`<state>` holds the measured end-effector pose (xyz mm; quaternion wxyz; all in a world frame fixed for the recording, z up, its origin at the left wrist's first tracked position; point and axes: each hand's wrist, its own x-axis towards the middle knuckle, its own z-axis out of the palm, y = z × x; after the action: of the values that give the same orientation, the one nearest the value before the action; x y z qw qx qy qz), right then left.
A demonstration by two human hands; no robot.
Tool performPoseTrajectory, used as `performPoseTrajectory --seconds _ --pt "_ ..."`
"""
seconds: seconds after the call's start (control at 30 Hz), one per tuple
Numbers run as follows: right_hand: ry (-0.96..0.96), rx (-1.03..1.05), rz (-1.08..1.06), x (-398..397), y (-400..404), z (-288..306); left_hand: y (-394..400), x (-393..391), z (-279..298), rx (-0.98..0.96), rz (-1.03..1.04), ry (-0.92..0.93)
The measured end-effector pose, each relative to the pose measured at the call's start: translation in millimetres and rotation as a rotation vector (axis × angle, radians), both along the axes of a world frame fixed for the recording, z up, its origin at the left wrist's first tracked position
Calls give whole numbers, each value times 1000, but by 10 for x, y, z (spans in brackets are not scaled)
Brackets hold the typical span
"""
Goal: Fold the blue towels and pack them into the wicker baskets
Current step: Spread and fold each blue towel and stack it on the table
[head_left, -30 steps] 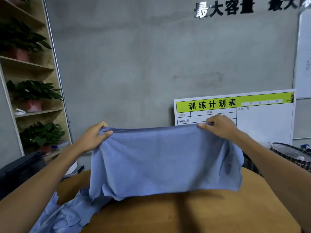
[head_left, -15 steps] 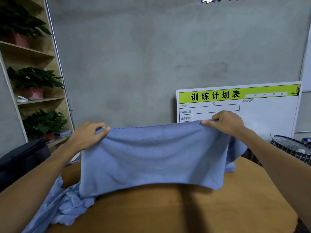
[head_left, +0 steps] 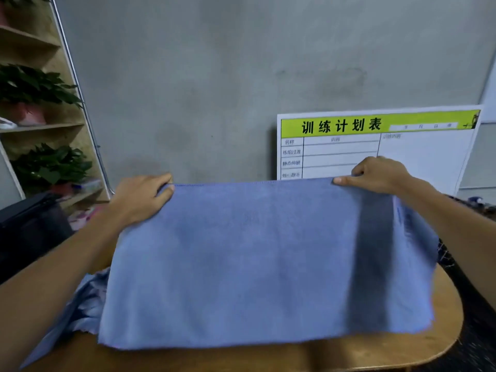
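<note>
A blue towel (head_left: 255,264) is held up by its top edge above the wooden surface (head_left: 375,353), hanging flat with its lower edge just over the wood. The top left corner is pinched by the left hand (head_left: 142,197), and the top right corner is pinched by the right hand (head_left: 375,174). More blue cloth (head_left: 80,304) is bunched on the surface at the left, behind the towel. A white board (head_left: 418,154) with a green header is propped against the grey wall.

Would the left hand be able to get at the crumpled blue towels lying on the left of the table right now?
Probably not yet: the left hand grips a top corner of the spread towel, which the right hand also holds. The crumpled towels lie just below it, with nothing between.
</note>
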<state>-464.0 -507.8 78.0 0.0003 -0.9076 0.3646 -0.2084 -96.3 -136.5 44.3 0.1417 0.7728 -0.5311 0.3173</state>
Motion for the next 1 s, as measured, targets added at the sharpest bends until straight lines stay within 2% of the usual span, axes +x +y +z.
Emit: performPoseTrajectory --seconds 0.17,0.23,0.3,0.37,0.5,0.57,0.63,0.7,0.77,0.87,1.0 --pt "60 -5 19 464 -484 -1387 -380 210 -1361 122 57 72" --pt "50 -16 87 582 -596 -1999 -443 287 -1962 165 29 69" --pt "29 -136 210 654 -717 -2583 -475 385 -2407 218 27 23" --pt "-20 -266 256 707 -779 -2902 -525 427 -2523 187 92 6" --pt "-162 -410 242 739 -790 -2920 -552 364 -2417 113 55 -21" --pt "-229 -398 253 702 -724 -2865 -538 244 -2414 95 71 143" --pt "-265 -273 248 675 -587 -2854 -497 38 -2540 140 130 374" --pt "-207 -108 227 621 -426 -2893 -446 -138 -2716 245 166 472" --pt "-87 -34 203 529 -318 -2953 -394 -194 -2747 314 197 545" --pt "91 82 134 360 -253 -2963 -331 -172 -2686 269 198 602" --pt "247 201 92 246 -159 -2989 -356 -181 -2722 522 235 619"
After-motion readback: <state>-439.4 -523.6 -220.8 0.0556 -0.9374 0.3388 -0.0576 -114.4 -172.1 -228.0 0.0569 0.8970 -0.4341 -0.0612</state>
